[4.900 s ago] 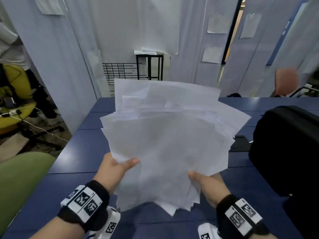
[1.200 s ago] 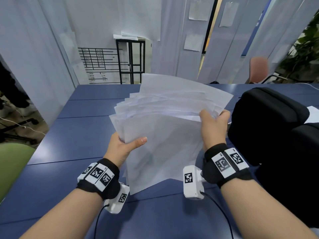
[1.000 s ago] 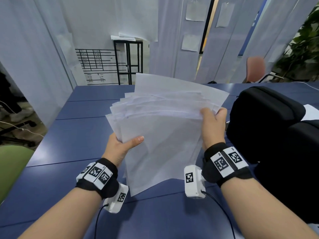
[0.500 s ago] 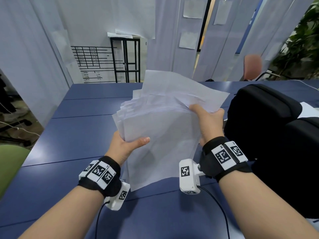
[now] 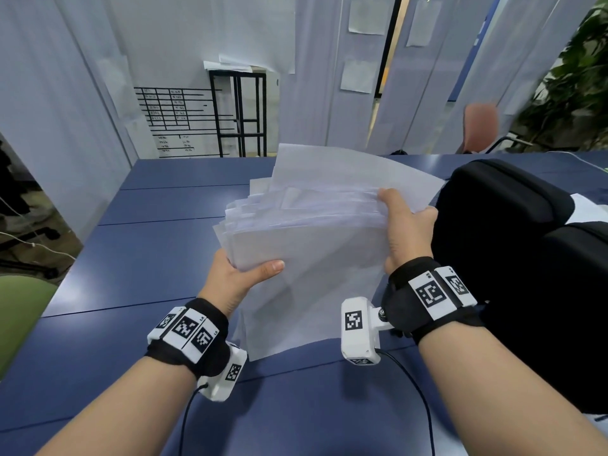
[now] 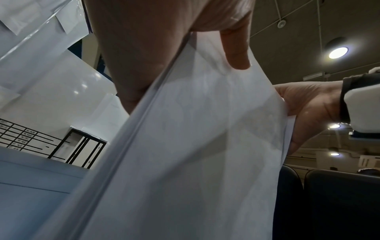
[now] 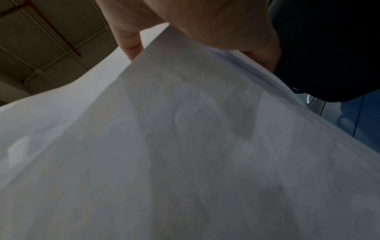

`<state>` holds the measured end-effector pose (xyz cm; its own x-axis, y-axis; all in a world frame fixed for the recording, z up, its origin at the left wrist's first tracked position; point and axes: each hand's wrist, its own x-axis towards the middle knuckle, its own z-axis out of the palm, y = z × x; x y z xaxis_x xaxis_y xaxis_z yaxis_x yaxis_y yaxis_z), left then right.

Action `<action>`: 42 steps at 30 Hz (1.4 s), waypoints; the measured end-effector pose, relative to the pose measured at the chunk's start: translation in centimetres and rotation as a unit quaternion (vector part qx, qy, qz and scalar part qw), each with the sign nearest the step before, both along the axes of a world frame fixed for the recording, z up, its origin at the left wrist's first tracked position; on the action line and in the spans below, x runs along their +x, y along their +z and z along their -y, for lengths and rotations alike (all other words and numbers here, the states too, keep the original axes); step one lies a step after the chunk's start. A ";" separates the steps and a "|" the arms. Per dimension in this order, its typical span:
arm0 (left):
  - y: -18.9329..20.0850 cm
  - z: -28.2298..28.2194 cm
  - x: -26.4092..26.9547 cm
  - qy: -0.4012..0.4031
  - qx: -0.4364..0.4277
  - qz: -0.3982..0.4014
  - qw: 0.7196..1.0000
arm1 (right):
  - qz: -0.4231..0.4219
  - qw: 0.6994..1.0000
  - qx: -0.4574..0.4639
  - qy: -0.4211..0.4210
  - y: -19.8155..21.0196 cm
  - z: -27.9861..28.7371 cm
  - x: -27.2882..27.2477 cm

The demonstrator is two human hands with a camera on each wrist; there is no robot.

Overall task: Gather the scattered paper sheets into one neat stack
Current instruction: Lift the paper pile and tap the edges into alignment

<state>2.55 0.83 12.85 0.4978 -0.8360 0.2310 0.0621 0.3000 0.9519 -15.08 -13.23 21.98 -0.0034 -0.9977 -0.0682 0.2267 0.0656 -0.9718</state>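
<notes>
While the bottom edge of the paper stack (image 5: 306, 258) sat on the blue tabletop (image 5: 138, 264), both hands pinched it upright: left hand (image 5: 240, 278) on the left edge, right hand (image 5: 406, 225) on the right edge higher up. Top edges were fanned unevenly. A black bag (image 5: 513, 245) was just right.

A loose bundle of white paper sheets (image 5: 309, 245) stands tilted over the middle of the dark blue desk (image 5: 148, 258), its lower edge near the desk's front edge. The left hand (image 5: 237, 278) grips the bundle's left edge; the right hand (image 5: 406, 232) grips its right edge, further back. A black padded bag (image 5: 513, 245) lies just right of the bundle, along the desk's right side. A black metal-frame stand (image 5: 243, 113) stands beyond the far edge.
</notes>
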 end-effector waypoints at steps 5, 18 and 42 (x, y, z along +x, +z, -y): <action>-0.1 -0.1 0.1 0.007 -0.001 0.004 1.000 | -0.009 0.999 0.010 0.035 0.0 0.5 -0.7; 0.0 -0.3 0.1 0.016 -0.003 -0.016 1.000 | -0.032 0.990 0.016 0.139 0.5 0.1 -0.3; -0.1 0.2 -0.5 0.104 0.015 0.022 0.994 | 0.102 0.967 0.007 0.234 -0.2 0.9 -1.1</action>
<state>2.04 0.67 12.80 0.6509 -0.7227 0.2325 -0.0399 0.2732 0.9611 -16.20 -14.09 21.81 0.4629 -0.8858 -0.0337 0.3553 0.2202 -0.9085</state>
